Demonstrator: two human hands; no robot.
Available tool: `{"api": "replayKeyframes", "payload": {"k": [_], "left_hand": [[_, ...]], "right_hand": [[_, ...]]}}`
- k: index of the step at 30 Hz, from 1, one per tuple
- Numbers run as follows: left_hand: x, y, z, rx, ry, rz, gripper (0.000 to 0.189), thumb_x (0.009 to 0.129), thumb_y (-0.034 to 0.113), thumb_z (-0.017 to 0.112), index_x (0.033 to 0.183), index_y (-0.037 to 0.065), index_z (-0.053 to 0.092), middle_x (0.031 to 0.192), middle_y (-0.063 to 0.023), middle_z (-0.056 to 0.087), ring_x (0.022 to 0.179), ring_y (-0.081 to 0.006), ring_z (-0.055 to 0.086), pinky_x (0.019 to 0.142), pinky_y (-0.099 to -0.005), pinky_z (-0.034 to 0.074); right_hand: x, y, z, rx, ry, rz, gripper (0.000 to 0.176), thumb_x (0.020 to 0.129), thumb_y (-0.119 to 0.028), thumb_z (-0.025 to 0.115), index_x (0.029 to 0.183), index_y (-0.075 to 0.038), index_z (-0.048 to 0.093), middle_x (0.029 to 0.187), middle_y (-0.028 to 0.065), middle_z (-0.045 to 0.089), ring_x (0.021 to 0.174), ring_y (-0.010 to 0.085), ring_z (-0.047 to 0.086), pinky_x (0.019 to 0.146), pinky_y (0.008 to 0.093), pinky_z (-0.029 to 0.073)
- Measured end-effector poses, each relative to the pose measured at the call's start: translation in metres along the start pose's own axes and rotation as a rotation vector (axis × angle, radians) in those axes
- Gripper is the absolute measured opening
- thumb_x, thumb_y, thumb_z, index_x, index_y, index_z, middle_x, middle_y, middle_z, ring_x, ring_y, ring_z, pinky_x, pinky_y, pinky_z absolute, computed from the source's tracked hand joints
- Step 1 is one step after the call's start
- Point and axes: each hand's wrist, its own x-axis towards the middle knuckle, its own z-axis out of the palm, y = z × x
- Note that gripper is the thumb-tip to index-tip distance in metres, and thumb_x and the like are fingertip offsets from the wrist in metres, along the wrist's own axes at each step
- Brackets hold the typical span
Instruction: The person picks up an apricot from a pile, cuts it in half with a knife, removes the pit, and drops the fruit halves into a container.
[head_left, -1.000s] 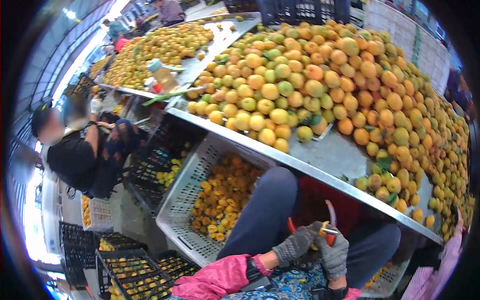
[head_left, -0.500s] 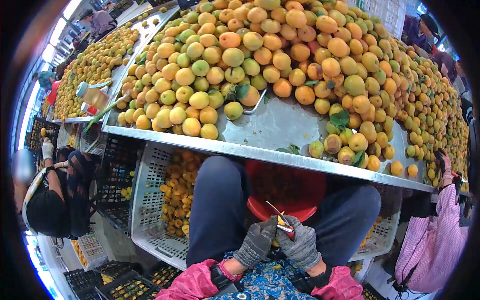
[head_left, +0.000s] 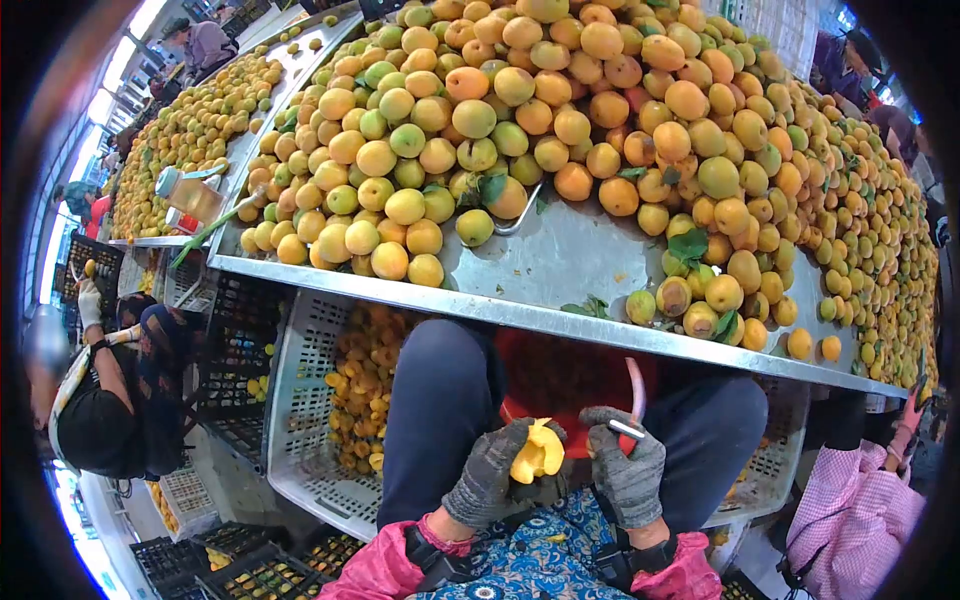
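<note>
My left hand [head_left: 490,472], in a grey knit glove, grips a piece of yellow fruit [head_left: 538,452] that looks cut open, its flesh folded outward. To its right, apart from the fruit, my right hand [head_left: 627,468] is closed around a knife [head_left: 630,428] with a red and silver handle; a curved blade points up. Both hands are above my lap, in front of a red basin [head_left: 560,385] between my knees. Beyond them, yellow and green round fruit [head_left: 405,205] is heaped on a metal table [head_left: 540,262].
White crates of cut fruit [head_left: 300,400] flank my legs. The table's metal edge [head_left: 480,303] runs across above my knees. A person in black [head_left: 100,430] sits at left, a person in pink check [head_left: 850,510] at right. Black crates [head_left: 240,350] stand at left.
My hands have moved apart. The fruit in my left hand now shows, spread open, and the knife in my right hand has swung upright and away to the right.
</note>
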Motion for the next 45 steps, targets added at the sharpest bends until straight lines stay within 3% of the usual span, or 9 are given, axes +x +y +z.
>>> {"api": "replayKeyframes", "payload": {"k": [2,6,15,16,21,23,26,32,45], "left_hand": [[0.0,0.002,-0.009,-1.273,-0.039,-1.094,0.043,0.092,0.037,0.055,0.116,0.001,0.056,0.09,-0.0132,0.064,0.058,-0.0177,0.057,0.049,-0.0241,0.045],[0.006,0.02,-0.021,-1.277,0.11,-1.157,0.052,0.095,0.047,0.044,0.112,-0.001,0.057,0.082,-0.014,0.062,0.045,-0.0116,0.045,0.04,-0.0217,0.034],[0.002,0.066,-0.117,-0.943,0.329,-0.72,0.044,0.093,0.043,0.052,0.118,0.007,0.053,0.095,-0.0138,0.063,0.064,-0.0165,0.061,0.054,-0.0269,0.053],[-0.001,0.056,-0.129,-0.707,0.62,-0.696,0.045,0.093,0.042,0.054,0.117,0.004,0.054,0.091,-0.0089,0.063,0.074,-0.0169,0.063,0.062,-0.0271,0.055],[-0.022,0.014,-0.203,0.302,0.359,-0.718,0.028,0.09,0.016,0.06,0.115,0.003,0.061,0.099,-0.0126,0.065,0.09,-0.0213,0.063,0.08,-0.0312,0.05],[-0.006,0.01,-0.193,1.133,0.187,-0.255,0.024,0.087,0.013,0.062,0.108,0.003,0.065,0.103,-0.0134,0.066,0.093,-0.0201,0.062,0.081,-0.0303,0.049],[0.066,0.033,-0.124,0.335,0.163,-0.44,0.027,0.086,0.014,0.064,0.109,-0.001,0.063,0.098,-0.0082,0.067,0.088,-0.0134,0.061,0.078,-0.0269,0.049],[0.182,0.009,0.0,0.456,-0.316,-0.087,0.027,0.086,0.012,0.065,0.111,0.001,0.063,0.1,-0.0102,0.067,0.084,-0.0162,0.064,0.075,-0.0294,0.052],[0.234,-0.01,0.085,0.714,-0.906,-0.278,0.042,0.08,0.038,0.066,0.112,0.011,0.063,0.105,-0.0159,0.066,0.097,-0.035,0.063,0.086,-0.0427,0.049]], "right_hand": [[0.001,0.005,-0.001,-0.11,0.062,-0.121,0.024,0.086,-0.01,0.066,0.109,-0.002,0.066,0.089,0.0056,0.069,0.073,0.0079,0.062,0.066,0.0234,0.049],[-0.005,-0.002,0.005,-0.019,0.086,-0.064,0.021,0.087,-0.011,0.066,0.106,-0.002,0.065,0.083,0.0047,0.067,0.067,0.0072,0.059,0.059,0.0224,0.046],[-0.014,-0.012,-0.006,0.274,0.017,0.036,0.016,0.089,-0.01,0.065,0.104,-0.003,0.064,0.081,0.0022,0.066,0.069,0.0061,0.06,0.056,0.02,0.047],[-0.014,-0.012,-0.008,0.281,0.024,0.025,0.016,0.089,-0.01,0.065,0.104,-0.003,0.064,0.081,0.0022,0.066,0.069,0.0061,0.06,0.056,0.02,0.047],[-0.017,-0.011,-0.01,0.393,-0.001,0.03,0.019,0.09,-0.013,0.064,0.105,-0.002,0.062,0.079,0.0008,0.065,0.067,0.0048,0.058,0.056,0.0193,0.046],[-0.02,-0.014,-0.012,0.41,0.011,0.027,0.019,0.091,-0.014,0.063,0.106,-0.002,0.061,0.079,0.0018,0.065,0.069,0.0062,0.059,0.06,0.021,0.047],[-0.018,-0.007,-0.019,0.324,0.032,-0.032,0.02,0.092,-0.016,0.062,0.106,-0.001,0.061,0.081,0.0035,0.066,0.071,0.0081,0.06,0.062,0.0223,0.048],[-0.021,-0.005,-0.022,0.574,0.097,0.01,0.029,0.091,-0.022,0.064,0.108,0.001,0.06,0.083,0.0039,0.066,0.074,0.0103,0.06,0.067,0.0252,0.05],[-0.015,-0.016,-0.022,0.593,0.141,0.062,0.032,0.095,-0.033,0.058,0.109,-0.005,0.059,0.081,0.0019,0.062,0.068,0.0065,0.055,0.058,0.0194,0.043]]}}
